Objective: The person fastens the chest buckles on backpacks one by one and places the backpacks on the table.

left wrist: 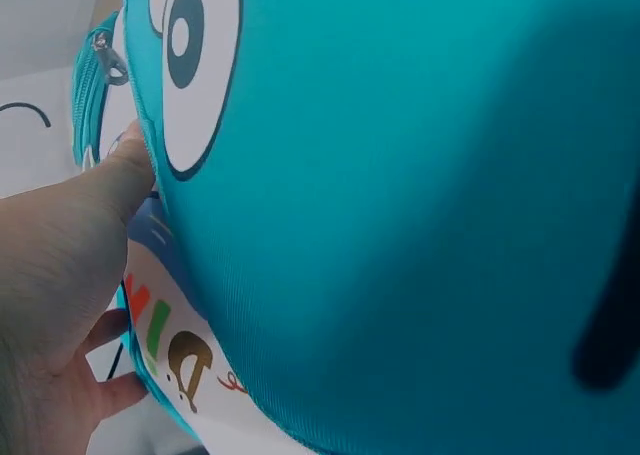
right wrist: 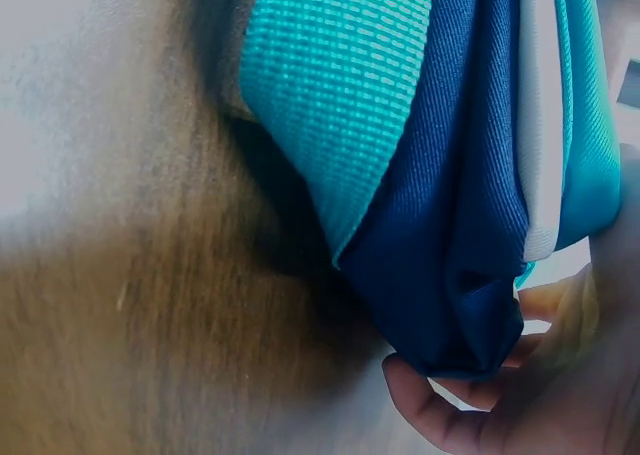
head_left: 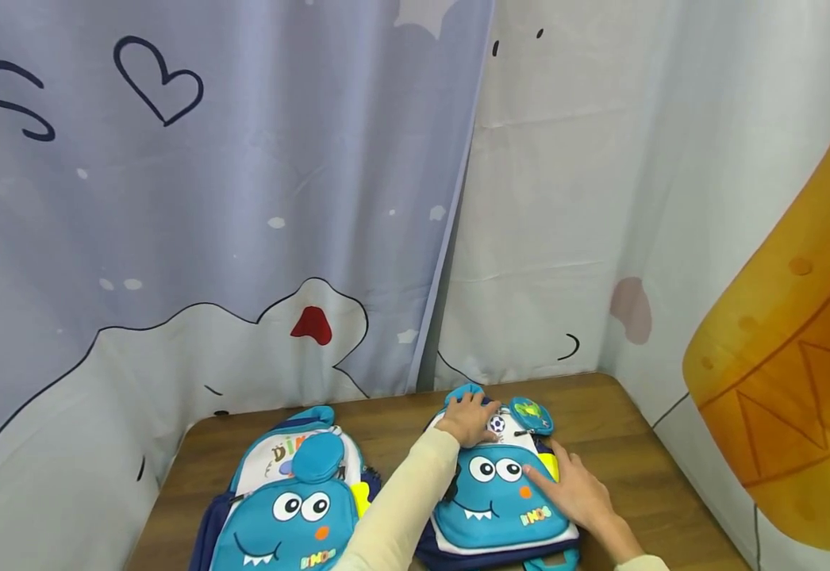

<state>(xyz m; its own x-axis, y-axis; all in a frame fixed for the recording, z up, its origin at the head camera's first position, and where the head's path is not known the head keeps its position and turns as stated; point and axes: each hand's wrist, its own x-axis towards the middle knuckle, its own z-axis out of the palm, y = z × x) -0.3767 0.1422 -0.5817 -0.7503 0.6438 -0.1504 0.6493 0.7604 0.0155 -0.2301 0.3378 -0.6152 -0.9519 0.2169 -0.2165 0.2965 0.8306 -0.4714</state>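
Note:
Two blue-and-white children's backpacks with cartoon dinosaur faces lie side by side. My left hand (head_left: 466,419) rests with spread fingers on the upper white part of the right backpack (head_left: 482,500). In the left wrist view, the thumb (left wrist: 130,170) touches the edge of its teal front pocket (left wrist: 380,215). At the backpack's right side is my right hand (head_left: 579,490), its thumb over the front pocket. Seen from the right wrist, the fingers (right wrist: 440,415) curl round the navy side panel (right wrist: 440,275). A round teal pouch (head_left: 532,415) hangs at the upper right.
The left backpack (head_left: 286,507) has a round teal pouch (head_left: 318,457) on its front, and my left forearm passes close by it. Both bags lie on a brown wooden table (head_left: 643,452). A printed curtain (head_left: 279,198) stands behind the table and along its right side.

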